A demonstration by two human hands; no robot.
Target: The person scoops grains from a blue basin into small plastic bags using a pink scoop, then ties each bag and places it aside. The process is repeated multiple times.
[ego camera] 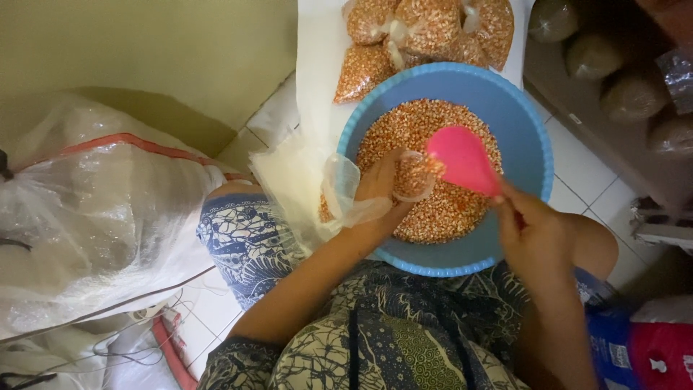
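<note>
Right hand (538, 235) hides pink scoop's (462, 159) handle.

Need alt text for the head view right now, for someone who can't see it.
Seen from above, the right hand tips a pink scoop of corn kernels into a clear plastic bag held open by the left hand over a blue basin of kernels. Filled bags lie beyond it.

A blue bowl (530, 137) of corn kernels sits in the person's lap, its far-right inner wall bare and open to reach. Filled bags (426, 32) crowd just beyond its far rim, a big plastic sack (94, 217) blocks the left, and shelves (621, 87) close the right.
</note>
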